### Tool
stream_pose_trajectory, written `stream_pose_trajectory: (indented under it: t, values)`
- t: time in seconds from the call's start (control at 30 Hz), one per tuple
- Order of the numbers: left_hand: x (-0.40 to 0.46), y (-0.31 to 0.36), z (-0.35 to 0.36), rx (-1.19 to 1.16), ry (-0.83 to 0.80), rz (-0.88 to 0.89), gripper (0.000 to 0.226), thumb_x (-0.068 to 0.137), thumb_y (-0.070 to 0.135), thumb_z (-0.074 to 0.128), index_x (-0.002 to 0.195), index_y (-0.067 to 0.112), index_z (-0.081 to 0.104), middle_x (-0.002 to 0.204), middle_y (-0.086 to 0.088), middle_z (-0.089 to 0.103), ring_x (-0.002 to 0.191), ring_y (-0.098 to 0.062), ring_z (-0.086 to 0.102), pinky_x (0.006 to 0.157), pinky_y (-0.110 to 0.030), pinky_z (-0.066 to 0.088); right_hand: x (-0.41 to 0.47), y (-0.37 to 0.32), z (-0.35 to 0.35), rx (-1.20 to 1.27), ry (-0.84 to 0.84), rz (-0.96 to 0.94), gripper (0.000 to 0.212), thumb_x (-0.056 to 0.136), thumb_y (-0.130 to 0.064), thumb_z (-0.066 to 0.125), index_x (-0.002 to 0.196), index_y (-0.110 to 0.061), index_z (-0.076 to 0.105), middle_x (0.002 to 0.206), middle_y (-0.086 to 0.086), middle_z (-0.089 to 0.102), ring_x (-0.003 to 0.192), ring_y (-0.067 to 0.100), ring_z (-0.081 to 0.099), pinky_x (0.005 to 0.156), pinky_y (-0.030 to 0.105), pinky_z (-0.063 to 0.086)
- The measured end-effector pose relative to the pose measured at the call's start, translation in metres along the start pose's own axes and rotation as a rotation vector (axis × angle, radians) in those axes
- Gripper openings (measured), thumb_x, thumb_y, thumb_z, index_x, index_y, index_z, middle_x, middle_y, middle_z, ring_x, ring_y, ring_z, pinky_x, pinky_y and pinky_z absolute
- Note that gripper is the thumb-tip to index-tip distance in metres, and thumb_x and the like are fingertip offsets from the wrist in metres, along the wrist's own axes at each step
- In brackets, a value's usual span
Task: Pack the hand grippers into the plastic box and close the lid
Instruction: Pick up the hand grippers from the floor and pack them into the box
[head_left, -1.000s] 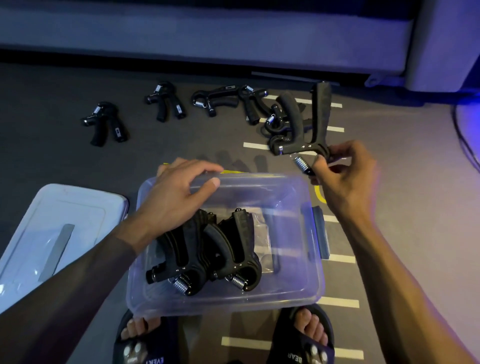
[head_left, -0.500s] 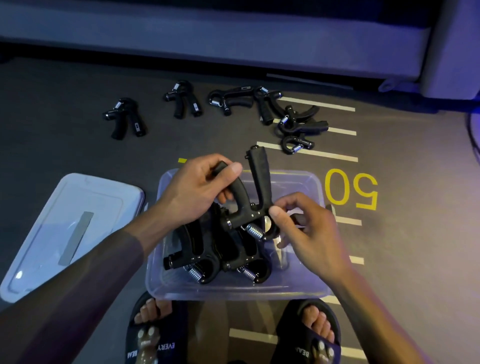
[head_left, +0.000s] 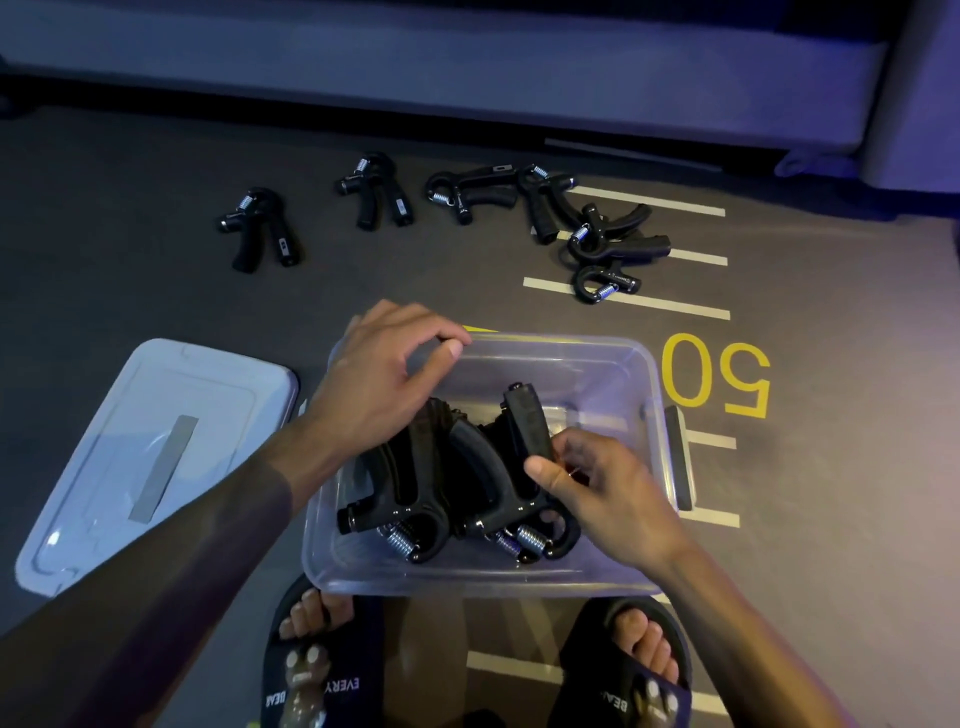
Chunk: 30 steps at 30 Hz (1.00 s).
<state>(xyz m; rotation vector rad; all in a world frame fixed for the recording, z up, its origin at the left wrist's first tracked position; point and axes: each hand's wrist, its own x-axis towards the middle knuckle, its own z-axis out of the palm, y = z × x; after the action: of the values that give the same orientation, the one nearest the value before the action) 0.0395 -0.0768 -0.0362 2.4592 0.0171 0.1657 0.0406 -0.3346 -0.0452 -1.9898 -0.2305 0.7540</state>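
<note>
A clear plastic box (head_left: 613, 364) stands on the floor just in front of my feet. Three black hand grippers lie packed in it, springs toward me. My right hand (head_left: 602, 493) pinches the rightmost hand gripper (head_left: 524, 441) by its handle inside the box. My left hand (head_left: 384, 379) hovers over the box's far left corner, fingers curled and apart, holding nothing. Several more hand grippers (head_left: 374, 189) lie scattered on the floor beyond the box. The box's lid (head_left: 156, 457) lies flat on the floor to the left.
My two feet in black slides (head_left: 322, 675) stand right against the box's near side. White stripes and a yellow "50" (head_left: 717, 374) mark the grey floor at the right. A low sofa base (head_left: 467, 78) runs across the back.
My right hand brought a hand gripper from the floor pile down into the box beside the other two. My left hand let go of its handle and drew back to the far left corner.
</note>
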Motion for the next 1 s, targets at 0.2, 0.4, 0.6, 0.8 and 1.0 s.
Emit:
stream_pose_trajectory:
  t: [0.2, 0.4, 0.6, 0.8, 1.0]
  values:
    - [-0.002, -0.010, 0.006, 0.016, 0.015, 0.020, 0.023, 0.101, 0.039, 0.050, 0.116, 0.037, 0.068, 0.116, 0.020, 0.060, 0.108, -0.013, 0.052, 0.096, -0.048, 0.041, -0.001, 0.004, 0.014, -0.068, 0.008, 0.098, 0.031, 0.092, -0.040, 0.067, 0.089, -0.010, 0.061, 0.078, 0.004, 0.072, 0.063, 0.006, 0.072, 0.068, 0.037, 0.056]
    - [0.002, -0.017, 0.010, 0.001, -0.010, -0.019, 0.022, 0.100, 0.038, 0.051, 0.116, 0.040, 0.066, 0.116, 0.022, 0.064, 0.109, -0.010, 0.058, 0.101, -0.045, 0.037, -0.004, 0.002, 0.011, -0.464, 0.103, 0.076, 0.049, 0.080, -0.076, 0.056, 0.073, -0.028, 0.049, 0.069, -0.004, 0.067, 0.073, 0.018, 0.064, 0.067, 0.035, 0.053]
    - [0.004, -0.019, 0.012, -0.004, -0.007, -0.024, 0.022, 0.099, 0.039, 0.052, 0.117, 0.041, 0.064, 0.113, 0.024, 0.065, 0.105, -0.007, 0.058, 0.103, -0.046, 0.037, -0.002, -0.021, 0.020, -0.770, 0.058, 0.129, 0.045, 0.093, -0.069, 0.044, 0.092, -0.025, 0.056, 0.096, 0.010, 0.069, 0.097, 0.034, 0.064, 0.067, 0.032, 0.037]
    - [0.004, -0.019, 0.014, 0.002, -0.009, -0.039, 0.023, 0.097, 0.041, 0.052, 0.118, 0.045, 0.062, 0.113, 0.026, 0.065, 0.105, -0.006, 0.059, 0.104, -0.044, 0.035, -0.001, -0.028, 0.030, -0.850, -0.022, 0.197, 0.053, 0.099, -0.059, 0.042, 0.125, -0.014, 0.054, 0.120, 0.014, 0.060, 0.112, 0.035, 0.060, 0.084, 0.035, 0.048]
    - [0.004, -0.019, 0.014, -0.003, -0.002, -0.038, 0.024, 0.098, 0.041, 0.052, 0.119, 0.044, 0.062, 0.116, 0.026, 0.066, 0.107, -0.006, 0.059, 0.106, -0.047, 0.035, 0.000, -0.024, 0.028, -0.809, -0.037, 0.192, 0.054, 0.097, -0.061, 0.043, 0.119, -0.014, 0.056, 0.110, 0.014, 0.064, 0.105, 0.036, 0.063, 0.070, 0.031, 0.039]
